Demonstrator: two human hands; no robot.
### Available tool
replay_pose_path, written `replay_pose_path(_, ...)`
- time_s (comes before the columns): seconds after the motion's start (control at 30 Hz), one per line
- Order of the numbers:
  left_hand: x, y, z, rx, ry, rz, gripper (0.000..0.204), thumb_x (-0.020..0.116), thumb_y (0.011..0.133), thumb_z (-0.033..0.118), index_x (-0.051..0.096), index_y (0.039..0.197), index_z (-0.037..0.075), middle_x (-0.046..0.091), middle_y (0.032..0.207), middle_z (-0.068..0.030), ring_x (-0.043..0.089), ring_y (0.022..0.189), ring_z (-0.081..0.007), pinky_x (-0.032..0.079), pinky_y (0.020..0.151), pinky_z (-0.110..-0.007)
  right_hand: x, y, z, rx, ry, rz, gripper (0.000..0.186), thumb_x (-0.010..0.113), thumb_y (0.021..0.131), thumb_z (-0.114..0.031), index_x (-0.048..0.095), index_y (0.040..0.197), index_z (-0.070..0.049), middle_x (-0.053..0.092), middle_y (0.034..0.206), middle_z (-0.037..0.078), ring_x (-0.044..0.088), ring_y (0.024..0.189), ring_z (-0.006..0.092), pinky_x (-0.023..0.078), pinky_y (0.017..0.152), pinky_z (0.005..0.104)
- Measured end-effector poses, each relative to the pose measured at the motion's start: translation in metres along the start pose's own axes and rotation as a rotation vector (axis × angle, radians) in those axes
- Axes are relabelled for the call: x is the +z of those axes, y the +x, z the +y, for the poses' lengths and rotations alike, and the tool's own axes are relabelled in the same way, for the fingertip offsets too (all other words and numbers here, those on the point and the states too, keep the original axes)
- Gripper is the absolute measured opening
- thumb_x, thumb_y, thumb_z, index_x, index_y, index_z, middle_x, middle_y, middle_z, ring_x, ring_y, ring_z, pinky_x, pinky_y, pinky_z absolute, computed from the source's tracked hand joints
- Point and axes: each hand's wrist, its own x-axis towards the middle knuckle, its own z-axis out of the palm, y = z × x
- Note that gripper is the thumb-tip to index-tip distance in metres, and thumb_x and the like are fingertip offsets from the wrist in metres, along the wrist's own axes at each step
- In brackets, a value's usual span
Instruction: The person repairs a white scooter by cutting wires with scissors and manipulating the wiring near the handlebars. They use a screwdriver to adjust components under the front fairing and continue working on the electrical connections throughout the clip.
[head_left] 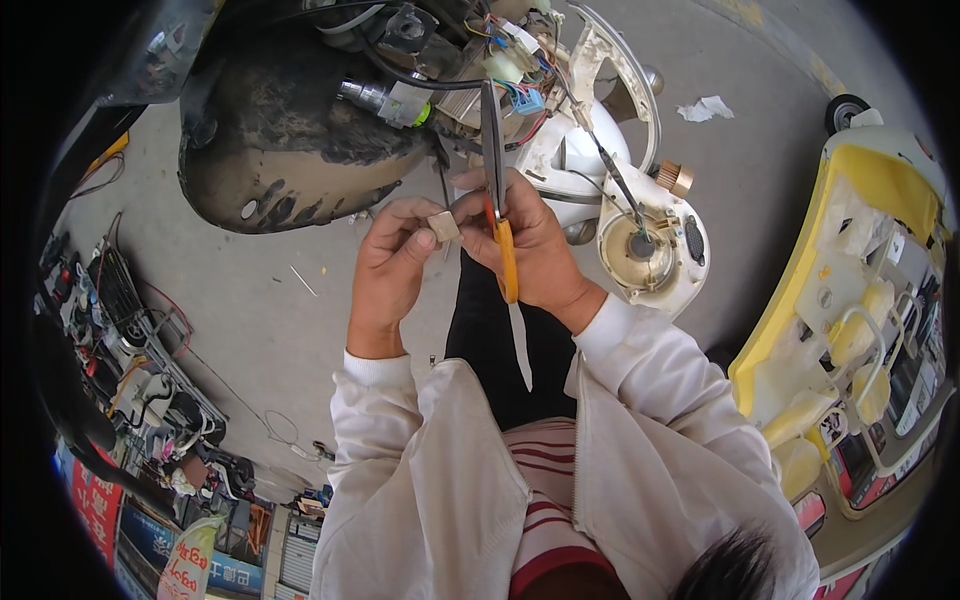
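Pinched between the thumb and fingers of my left hand (pixel 392 255) is a small tan square piece (pixel 443 226); its material I cannot make out. My right hand (pixel 540 245) is closed around a pair of scissors (pixel 508 262) with orange handles. Their dark blades point away from me, toward the wiring. The right thumb and fingertips also come close to the tan piece; whether they touch it is unclear. Just beyond both hands lie bundled wires with a blue connector (pixel 526 101) and a silver cylinder (pixel 366 97) with a bright green end.
A large, dirty dark cover (pixel 290 150) fills the far left. White vehicle parts (pixel 655 248) and a curved white frame (pixel 630 75) stand at the far right. A yellow-and-white body (pixel 790 300) runs along the right. Tools and parts crowd a rack (pixel 150 360) at the left; crumpled paper (pixel 705 108) lies on the floor.
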Motion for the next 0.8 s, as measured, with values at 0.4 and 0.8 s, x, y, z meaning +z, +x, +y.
replay_pose_path(0.4, 0.014, -0.002, 0.017, 0.155, 0.373, 0.09, 0.036, 0.074, 0.077, -0.004, 0.056, 0.108, 0.002, 0.063, 0.102, -0.0067, 0.061, 0.092, -0.0146, 0.051, 0.08, -0.029, 0.007, 0.01, 0.0, 0.013, 0.189, 0.035, 0.044, 0.06, 0.086, 0.005, 0.043, 0.124, -0.008, 0.061, 0.093, 0.004, 0.055, 0.084, 0.008, 0.046, 0.077, 0.0243)
replay_pose_path(0.8, 0.009, 0.015, 0.012, 0.512, 1.109, 0.083, 0.034, 0.079, 0.07, 0.003, 0.058, 0.097, 0.004, 0.065, 0.082, -0.0062, 0.065, 0.068, -0.0146, 0.052, 0.062, -0.026, 0.006, 0.007, 0.001, 0.105, 0.494, 0.179, 0.04, 0.058, 0.086, 0.006, 0.04, 0.118, -0.009, 0.061, 0.098, 0.008, 0.06, 0.085, 0.0121, 0.049, 0.074, 0.0256)
